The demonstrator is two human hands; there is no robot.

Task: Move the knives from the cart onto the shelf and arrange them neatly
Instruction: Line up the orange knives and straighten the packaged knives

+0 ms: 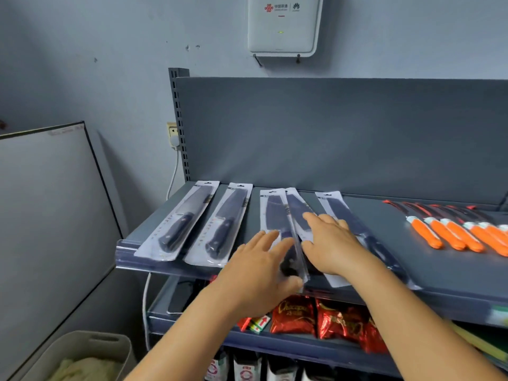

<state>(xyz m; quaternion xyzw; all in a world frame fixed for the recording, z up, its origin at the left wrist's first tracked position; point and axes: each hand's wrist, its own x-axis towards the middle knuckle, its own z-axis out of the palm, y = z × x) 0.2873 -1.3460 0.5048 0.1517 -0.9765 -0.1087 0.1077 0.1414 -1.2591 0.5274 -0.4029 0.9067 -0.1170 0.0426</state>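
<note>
Several dark-handled knives in clear blister packs lie on the grey top shelf point(439, 273). Two packs at the left, the first point(180, 220) and the second point(221, 224), lie apart and slanted. A third pack point(275, 213) and a fourth pack point(298, 207) overlap in the middle. My left hand point(258, 273) grips the handle end of the third pack, thumb at its right edge. My right hand point(334, 243) lies flat with straight fingers on the fourth pack. A fifth pack point(365, 237) runs partly under my right forearm. The cart is out of view.
Several orange-handled knives point(456, 235) lie in a row at the shelf's right. Red snack bags point(324, 317) fill the shelf below. A beige bin point(82, 356) stands at the lower left beside a white board point(49, 202). A white router box point(283, 23) hangs on the wall.
</note>
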